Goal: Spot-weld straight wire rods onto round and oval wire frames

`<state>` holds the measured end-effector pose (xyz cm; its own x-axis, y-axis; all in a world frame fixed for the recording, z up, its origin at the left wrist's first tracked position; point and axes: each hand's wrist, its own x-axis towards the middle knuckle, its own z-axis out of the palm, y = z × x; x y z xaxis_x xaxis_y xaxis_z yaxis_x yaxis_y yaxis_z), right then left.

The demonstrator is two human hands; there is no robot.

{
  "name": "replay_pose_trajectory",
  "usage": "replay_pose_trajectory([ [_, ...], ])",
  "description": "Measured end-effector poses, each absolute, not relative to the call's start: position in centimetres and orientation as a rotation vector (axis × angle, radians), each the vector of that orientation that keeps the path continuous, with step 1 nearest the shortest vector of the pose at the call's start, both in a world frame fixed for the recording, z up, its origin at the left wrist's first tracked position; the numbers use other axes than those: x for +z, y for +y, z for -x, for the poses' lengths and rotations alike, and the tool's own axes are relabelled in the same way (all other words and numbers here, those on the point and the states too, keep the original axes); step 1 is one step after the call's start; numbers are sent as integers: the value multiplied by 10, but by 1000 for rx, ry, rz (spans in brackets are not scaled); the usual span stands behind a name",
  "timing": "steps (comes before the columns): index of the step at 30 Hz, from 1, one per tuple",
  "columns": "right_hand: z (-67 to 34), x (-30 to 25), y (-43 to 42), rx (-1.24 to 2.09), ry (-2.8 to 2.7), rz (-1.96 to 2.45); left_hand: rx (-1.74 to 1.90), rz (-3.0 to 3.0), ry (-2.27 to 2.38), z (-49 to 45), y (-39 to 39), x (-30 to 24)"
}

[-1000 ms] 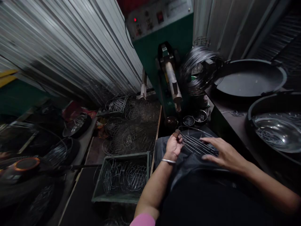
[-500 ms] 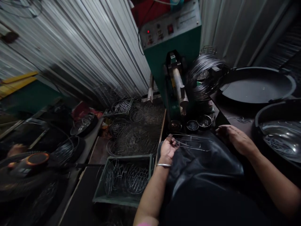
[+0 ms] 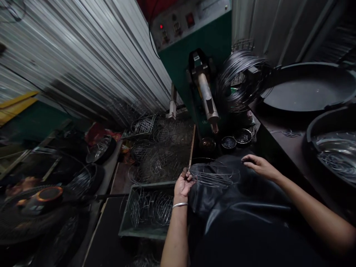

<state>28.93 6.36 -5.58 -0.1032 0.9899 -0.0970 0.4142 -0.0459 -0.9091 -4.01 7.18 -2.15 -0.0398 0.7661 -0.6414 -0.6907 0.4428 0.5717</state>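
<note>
My left hand (image 3: 184, 184), with a bangle at the wrist, pinches the left edge of a round wire rack (image 3: 214, 179). The rack has thin parallel bars and is held over the black apron (image 3: 230, 202) on my lap. To its right, my right hand (image 3: 258, 166) hovers apart from the rack. Its thumb and fingers are drawn together, and whatever may be between them is too small to make out. In front stands a green machine (image 3: 200, 40) with a metal electrode arm (image 3: 207, 100). Small bowls of metal pieces (image 3: 228, 142) sit below the arm.
A green crate (image 3: 148, 231) of wire racks stands left of my arm, with more racks (image 3: 158, 163) piled behind it. A wire coil (image 3: 241, 81) hangs beside the machine. Large black pans (image 3: 308, 89) are at right. Another person's hand (image 3: 25, 185) shows far left.
The wire rack has turned from nearly edge-on to show its bars. My right hand has moved left and its fingers have drawn together. The view has shifted slightly.
</note>
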Motion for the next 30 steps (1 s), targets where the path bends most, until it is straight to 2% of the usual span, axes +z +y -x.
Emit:
replay_pose_trajectory([
  [3,-276,-55,81,1226,-1779,1426,1124,-128,1080,46,62,-28],
  [9,-218,-38,79,1784,-2267,856,1119,-189,1042,58,52,-42],
  [13,-195,-37,67,2023,-2360,699,1123,-218,1037,63,52,-48],
  [16,-203,-38,71,1926,-2374,673,1112,-239,1036,61,54,-49],
  [22,-274,-19,82,1389,-2292,910,1125,-224,1120,50,60,-44],
  [26,-303,-9,46,1325,-2251,1022,1110,-207,1119,35,65,-35],
  [30,-285,-29,-3,1167,-2126,1152,1073,-226,1127,14,70,-24],
])
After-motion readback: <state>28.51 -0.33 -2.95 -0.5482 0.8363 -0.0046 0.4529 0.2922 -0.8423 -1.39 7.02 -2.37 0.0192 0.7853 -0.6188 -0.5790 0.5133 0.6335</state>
